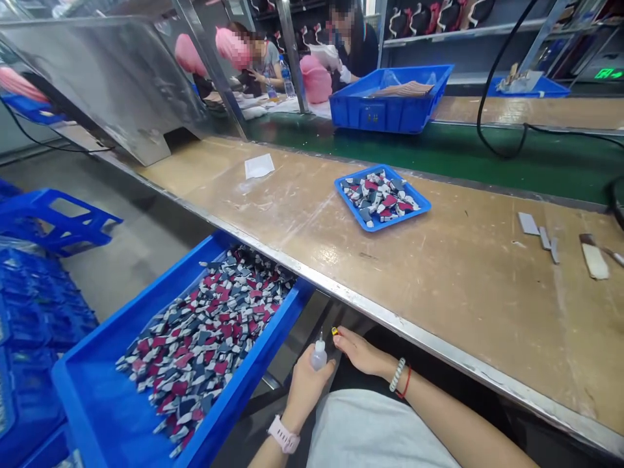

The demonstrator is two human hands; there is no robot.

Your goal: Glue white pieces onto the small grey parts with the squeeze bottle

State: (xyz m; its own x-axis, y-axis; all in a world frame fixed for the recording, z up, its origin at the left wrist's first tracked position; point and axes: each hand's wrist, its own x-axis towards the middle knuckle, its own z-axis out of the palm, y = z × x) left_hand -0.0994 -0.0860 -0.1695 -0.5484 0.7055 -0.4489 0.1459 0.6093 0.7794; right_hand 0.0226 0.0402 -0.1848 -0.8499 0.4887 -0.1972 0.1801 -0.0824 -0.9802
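Observation:
My left hand [306,383] is closed around a small white squeeze bottle [319,355] with a thin needle tip pointing up. Just right of the needle, my right hand [358,351] pinches a small yellow-and-black piece [335,331] between its fingertips. Both hands are over my lap, below the table's front edge. To their left, a large blue bin [73,383] holds a heap of small red, white and dark blue pieces [209,338]. On the table, a small blue tray [424,207] carries more such pieces.
The wooden table [463,279] runs across the view with a metal front edge. On it lie a white paper [259,166], grey strips [528,223] and a brush [594,259]. Behind are a blue crate [380,114], a black cable and two people. Blue crates [34,318] stand at far left.

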